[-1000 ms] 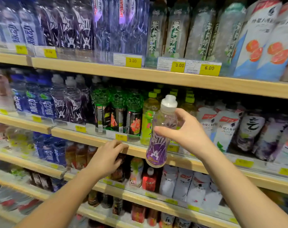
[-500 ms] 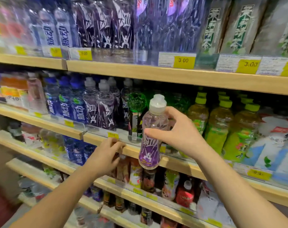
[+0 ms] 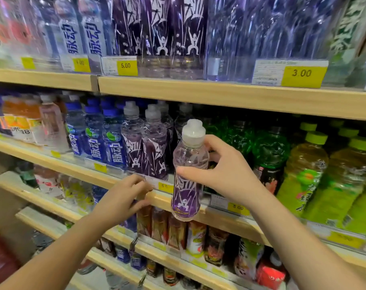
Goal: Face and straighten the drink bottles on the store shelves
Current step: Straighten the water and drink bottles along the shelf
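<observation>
Blue bottles (image 3: 94, 141) labelled 脉动 are faced forward. The left hand (image 3: 123, 197) is curled over the shelf edge (image 3: 161, 200). 2 shelved purple bottles (image 3: 145, 151) are aligned. The held purple bottle (image 3: 188, 176), stick-figure label outward, is held in front of the shelf by the right hand (image 3: 226, 174), grip closed around its shoulder. Reshelving is judged outstanding. The lower price tag (image 3: 238, 206) reads 5.00 and the upper price tag (image 3: 301, 73) reads 3.00.

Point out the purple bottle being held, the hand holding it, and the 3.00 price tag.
purple bottle (image 3: 185, 197): head view, on its label.
right hand (image 3: 228, 176): head view, back of the hand.
3.00 price tag (image 3: 301, 73): head view, on its yellow part.
</observation>
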Demonstrator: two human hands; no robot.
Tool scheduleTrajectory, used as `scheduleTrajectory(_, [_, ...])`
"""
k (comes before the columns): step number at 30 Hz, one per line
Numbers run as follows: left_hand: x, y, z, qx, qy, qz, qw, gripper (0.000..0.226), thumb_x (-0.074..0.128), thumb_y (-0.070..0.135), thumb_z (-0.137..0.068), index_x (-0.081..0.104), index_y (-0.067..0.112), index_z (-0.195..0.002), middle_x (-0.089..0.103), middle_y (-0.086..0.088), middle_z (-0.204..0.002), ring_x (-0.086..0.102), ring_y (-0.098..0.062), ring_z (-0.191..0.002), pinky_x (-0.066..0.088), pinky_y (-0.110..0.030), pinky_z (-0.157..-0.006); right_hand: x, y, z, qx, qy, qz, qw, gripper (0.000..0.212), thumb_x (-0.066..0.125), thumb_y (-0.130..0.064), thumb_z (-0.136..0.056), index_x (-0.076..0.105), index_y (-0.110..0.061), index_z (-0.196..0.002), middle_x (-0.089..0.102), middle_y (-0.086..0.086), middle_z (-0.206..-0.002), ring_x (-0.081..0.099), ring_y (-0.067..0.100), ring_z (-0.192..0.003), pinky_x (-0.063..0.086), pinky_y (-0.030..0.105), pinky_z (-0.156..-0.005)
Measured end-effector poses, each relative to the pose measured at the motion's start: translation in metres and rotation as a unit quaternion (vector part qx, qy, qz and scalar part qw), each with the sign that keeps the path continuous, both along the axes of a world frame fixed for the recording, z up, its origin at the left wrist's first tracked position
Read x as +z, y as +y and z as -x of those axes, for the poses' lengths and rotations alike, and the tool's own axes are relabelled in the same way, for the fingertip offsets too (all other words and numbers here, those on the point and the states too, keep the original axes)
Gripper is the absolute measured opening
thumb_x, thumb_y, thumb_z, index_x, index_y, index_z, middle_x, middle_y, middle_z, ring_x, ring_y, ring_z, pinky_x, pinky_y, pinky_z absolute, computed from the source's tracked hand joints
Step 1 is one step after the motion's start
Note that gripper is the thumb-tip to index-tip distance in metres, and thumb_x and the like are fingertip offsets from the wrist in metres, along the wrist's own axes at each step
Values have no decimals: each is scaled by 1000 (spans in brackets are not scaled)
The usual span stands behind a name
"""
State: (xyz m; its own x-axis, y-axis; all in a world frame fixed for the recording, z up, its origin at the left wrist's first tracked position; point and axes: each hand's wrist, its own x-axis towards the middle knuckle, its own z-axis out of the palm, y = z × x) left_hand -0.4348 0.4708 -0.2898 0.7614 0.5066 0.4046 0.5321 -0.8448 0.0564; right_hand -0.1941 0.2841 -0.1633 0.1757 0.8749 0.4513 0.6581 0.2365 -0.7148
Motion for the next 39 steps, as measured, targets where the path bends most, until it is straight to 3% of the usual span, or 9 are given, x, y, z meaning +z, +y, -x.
scheduleTrajectory(7, [-5, 45, 24, -77, -6, 3, 997, 37, 62, 54, -87, 53, 38, -120, 48, 21, -120, 48, -4, -103, 46, -21, -82, 6, 8, 39, -74, 16, -23, 997, 64, 83, -73, -65, 56, -58, -121, 65, -36, -116, 61, -16, -104, 48, 18, -80])
scheduleTrajectory(15, [-17, 59, 26, -146, -117, 94, 978, 40, 83, 26, -77, 66, 32, -113, 53, 19, -108, 48, -2, -98, 34, -11, -84, 15, 10, 78, -182, 32, -58, 981, 68, 86, -69, -65, 58, -52, -124, 67, -28, -120, 64, -7, -108, 52, 31, -90])
scheduleTrajectory(22, [-13, 53, 29, -140, -125, 112, 976, 38, 80, 26, -81, 64, 35, -114, 53, 19, -108, 51, -8, -98, 45, -28, -84, 24, 10, 87, -221, 31, -107, 969, 67, 87, -67, -66, 57, -51, -124, 67, -22, -121, 65, -3, -110, 54, 33, -91])
scheduleTrajectory(26, [-14, 50, 29, -131, -132, 121, 975, 33, 76, 28, -84, 62, 37, -113, 52, 21, -108, 48, -5, -99, 43, -25, -84, 24, 16, 89, -226, 29, -136, 964, 65, 88, -62, -68, 55, -52, -123, 65, -24, -118, 65, -2, -109, 54, 25, -85])
scheduleTrajectory(31, [-15, 51, 29, -128, -127, 134, 974, 34, 73, 30, -86, 59, 43, -114, 49, 27, -110, 46, -1, -102, 42, -23, -85, 13, 30, 86, -225, 13, -109, 968, 71, 86, -58, -71, 52, -48, -132, 61, -19, -127, 61, 1, -116, 55, 39, -97])
scheduleTrajectory(39, [-15, 54, 29, -131, -126, 142, 973, 35, 73, 30, -86, 58, 46, -114, 48, 29, -110, 46, 2, -106, 43, -23, -87, -5, 49, 76, -239, 5, -64, 969, 75, 81, -64, -73, 47, -47, -138, 55, -19, -133, 56, 4, -119, 49, 35, -100])
